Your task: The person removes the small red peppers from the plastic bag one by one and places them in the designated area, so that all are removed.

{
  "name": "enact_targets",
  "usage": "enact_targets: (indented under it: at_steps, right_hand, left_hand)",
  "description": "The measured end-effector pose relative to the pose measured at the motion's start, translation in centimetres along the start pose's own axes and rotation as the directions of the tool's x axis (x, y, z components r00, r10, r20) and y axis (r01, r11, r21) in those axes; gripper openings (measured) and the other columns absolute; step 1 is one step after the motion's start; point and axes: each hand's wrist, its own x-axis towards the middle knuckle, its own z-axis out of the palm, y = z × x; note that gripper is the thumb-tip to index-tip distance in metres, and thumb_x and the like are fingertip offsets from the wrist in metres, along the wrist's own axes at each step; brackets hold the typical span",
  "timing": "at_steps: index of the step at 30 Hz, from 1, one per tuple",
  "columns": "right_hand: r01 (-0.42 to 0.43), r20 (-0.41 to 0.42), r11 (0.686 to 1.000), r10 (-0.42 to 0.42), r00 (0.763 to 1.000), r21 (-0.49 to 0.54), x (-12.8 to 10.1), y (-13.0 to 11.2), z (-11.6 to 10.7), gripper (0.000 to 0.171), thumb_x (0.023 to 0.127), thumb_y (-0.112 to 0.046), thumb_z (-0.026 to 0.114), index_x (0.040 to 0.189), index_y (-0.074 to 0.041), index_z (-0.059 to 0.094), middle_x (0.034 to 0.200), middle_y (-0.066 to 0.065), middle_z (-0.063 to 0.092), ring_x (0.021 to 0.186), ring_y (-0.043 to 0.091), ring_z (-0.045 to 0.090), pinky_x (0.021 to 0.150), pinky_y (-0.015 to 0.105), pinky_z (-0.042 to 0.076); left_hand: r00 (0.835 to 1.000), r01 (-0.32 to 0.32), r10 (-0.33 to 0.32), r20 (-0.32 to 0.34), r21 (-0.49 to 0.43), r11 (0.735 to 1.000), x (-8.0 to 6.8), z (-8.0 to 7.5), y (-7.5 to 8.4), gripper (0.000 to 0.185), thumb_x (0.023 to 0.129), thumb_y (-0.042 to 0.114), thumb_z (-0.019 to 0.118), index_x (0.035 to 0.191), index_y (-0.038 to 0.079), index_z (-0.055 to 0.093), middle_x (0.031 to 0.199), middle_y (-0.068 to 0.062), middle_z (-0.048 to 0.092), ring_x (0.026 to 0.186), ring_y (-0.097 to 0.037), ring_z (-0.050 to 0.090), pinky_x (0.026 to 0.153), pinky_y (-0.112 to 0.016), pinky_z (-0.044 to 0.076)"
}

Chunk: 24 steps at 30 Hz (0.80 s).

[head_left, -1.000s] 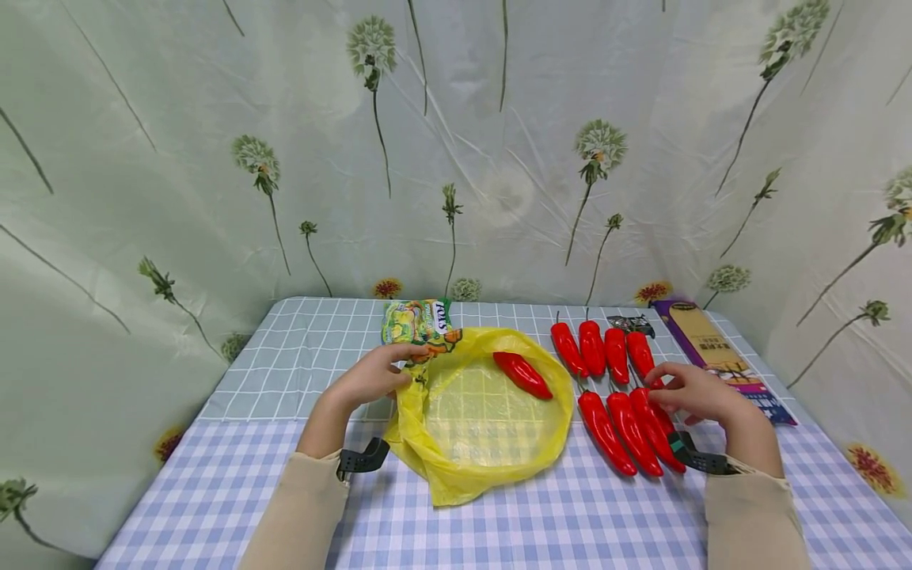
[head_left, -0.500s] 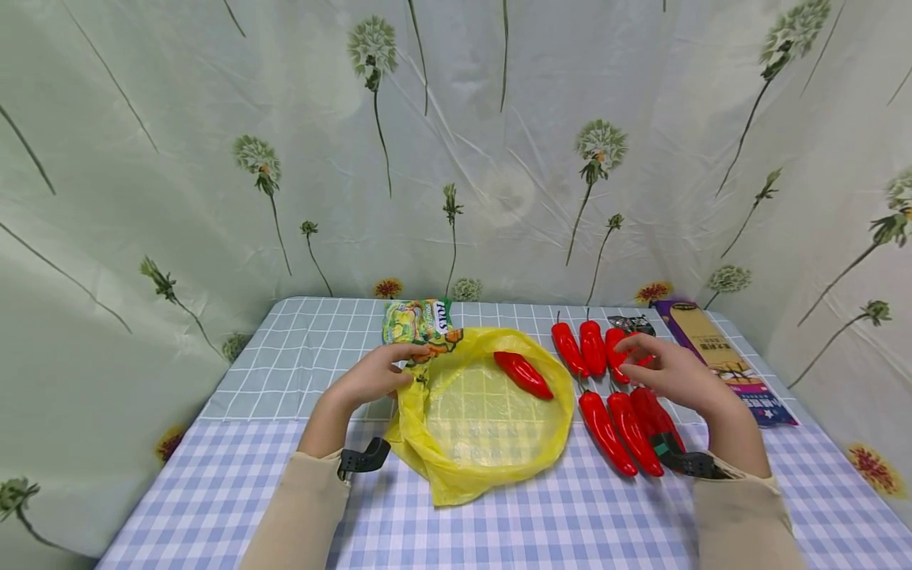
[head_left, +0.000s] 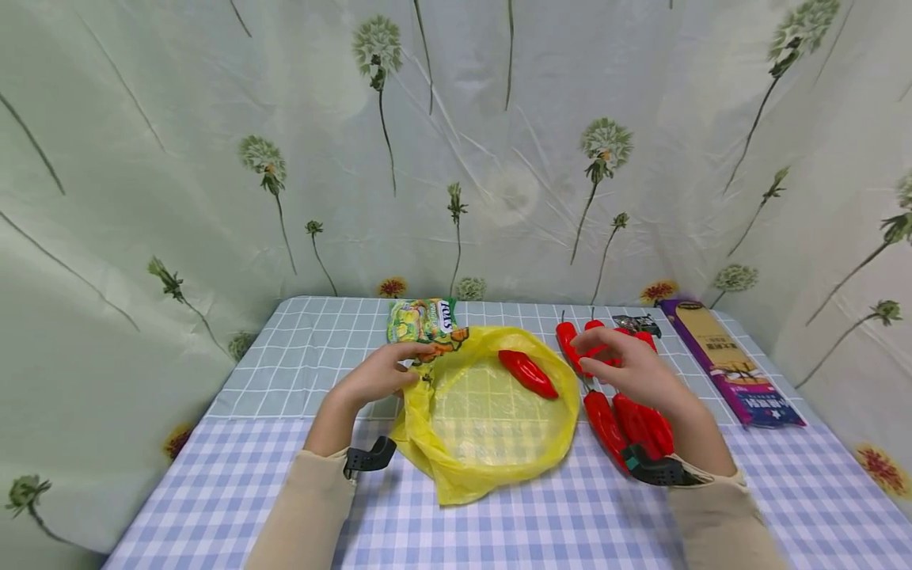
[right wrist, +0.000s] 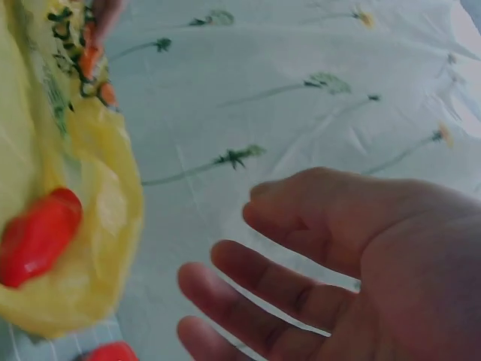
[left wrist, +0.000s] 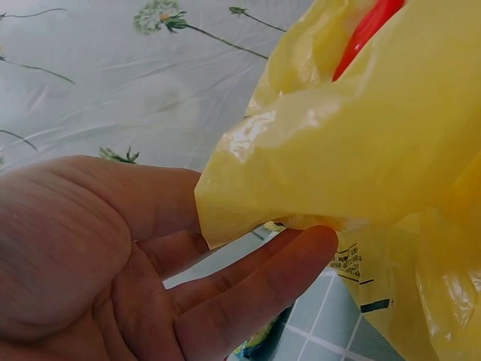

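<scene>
My left hand (head_left: 381,374) pinches the near-left rim of a yellow plastic bag (head_left: 499,463) that lies open on the checked tablecloth. In the left wrist view the thumb and fingers (left wrist: 248,278) close on the bag's film (left wrist: 361,128). One red pepper (head_left: 527,374) lies inside the bag at its far right. My right hand (head_left: 623,364) hovers over the far row of red peppers (head_left: 566,340), just right of the bag. Its palm (right wrist: 361,263) is empty and the fingers are loosely spread. Three more red peppers (head_left: 606,419) lie under that wrist.
A green and yellow snack packet (head_left: 422,318) lies behind the bag. A small dark packet (head_left: 636,322) and a long purple box (head_left: 727,360) sit at the far right. Flowered cloth walls close in the table's back and sides.
My right hand has lifted off the near row of peppers and moved left and away, toward the far row and the bag. The left hand has kept its hold on the bag's rim.
</scene>
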Motion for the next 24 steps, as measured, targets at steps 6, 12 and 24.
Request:
enact_targets:
  at_steps: [6,12,24]
  right_hand:
    - [0.018,0.017,1.000,-0.018,1.000,-0.002,1.3,-0.6,2.3,0.032,0.093,-0.016,0.067,0.124,-0.010,0.063,0.124,0.014,0.065,0.107,0.029,0.064,0.079,0.032,0.061]
    - [-0.012,0.083,1.000,0.010,0.997,0.019,2.9,-1.2,4.5,0.035,0.092,-0.016,0.068,0.125,-0.006,0.062,0.127,0.015,0.064,0.111,0.032,0.064,0.084,0.039,0.061]
    - [-0.002,0.079,0.999,0.006,0.997,-0.044,4.7,0.0,7.4,0.044,0.092,-0.017,0.068,0.132,-0.004,0.057,0.128,0.020,0.060,0.115,0.037,0.059,0.096,0.051,0.054]
  left_hand:
    - [1.000,0.006,-0.006,-0.002,-0.004,1.000,0.1,0.1,0.2,0.056,0.091,0.000,0.054,0.145,0.014,0.053,0.149,-0.016,0.050,0.080,-0.018,0.064,0.064,-0.039,0.056]
    - [1.000,0.004,-0.004,-0.002,-0.004,1.000,0.0,0.0,0.1,0.056,0.091,0.001,0.054,0.145,0.013,0.052,0.150,-0.017,0.049,0.085,-0.019,0.065,0.065,-0.040,0.057]
    - [1.000,-0.004,0.004,0.000,0.000,1.000,0.1,0.2,0.1,0.057,0.090,0.000,0.054,0.145,0.013,0.052,0.150,-0.018,0.049,0.084,-0.019,0.065,0.064,-0.041,0.057]
